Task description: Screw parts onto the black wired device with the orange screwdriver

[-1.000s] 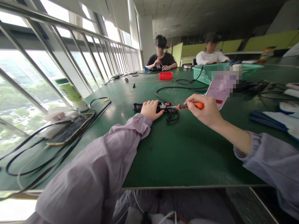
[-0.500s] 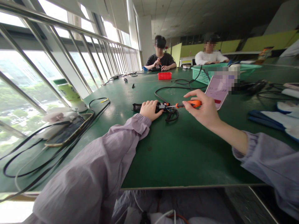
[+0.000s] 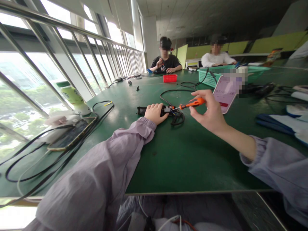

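screwdriver [image 3: 192, 103] now tilted up in right hand [image 3: 209, 112], labels unreadable.

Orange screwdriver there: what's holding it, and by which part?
The right hand holds the orange screwdriver by its handle, between thumb and fingers. The left hand presses the black device down.

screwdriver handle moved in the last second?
Yes. The orange screwdriver in the right hand has tilted: its handle end rose toward the pink phone, while its tip stays at the black device under the left hand.
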Demonstrator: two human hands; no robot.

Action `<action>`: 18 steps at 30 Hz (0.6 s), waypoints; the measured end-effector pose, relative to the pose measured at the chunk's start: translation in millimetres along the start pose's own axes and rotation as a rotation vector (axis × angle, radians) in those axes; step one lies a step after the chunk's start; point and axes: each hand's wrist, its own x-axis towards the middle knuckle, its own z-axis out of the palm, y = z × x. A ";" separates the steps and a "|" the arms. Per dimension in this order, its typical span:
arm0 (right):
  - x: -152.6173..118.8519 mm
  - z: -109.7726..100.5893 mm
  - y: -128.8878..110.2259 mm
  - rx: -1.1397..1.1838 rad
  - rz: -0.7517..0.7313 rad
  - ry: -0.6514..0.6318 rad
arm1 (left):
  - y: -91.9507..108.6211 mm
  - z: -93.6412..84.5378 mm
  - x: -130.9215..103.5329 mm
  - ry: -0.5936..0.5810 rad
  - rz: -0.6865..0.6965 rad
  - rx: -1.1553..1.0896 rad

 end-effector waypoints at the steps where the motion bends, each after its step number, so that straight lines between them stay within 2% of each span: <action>1: 0.1 0.3 0.4 0.003 -0.014 0.008 | 0.1 0.0 0.0 0.000 0.000 0.001; 6: -0.6 0.9 0.2 -0.071 0.072 -0.049 | 0.3 0.1 -0.3 0.002 0.003 0.003; 11: -0.5 0.6 -0.7 -0.028 -0.024 0.012 | -0.2 1.3 0.3 0.009 0.008 0.003; 16: -1.6 0.4 -1.9 -0.095 0.064 -0.074 | -0.9 1.9 0.8 0.010 0.008 0.004; 18: -1.3 0.2 -2.4 -0.092 0.059 -0.059 | -0.6 1.3 0.7 0.010 0.007 0.002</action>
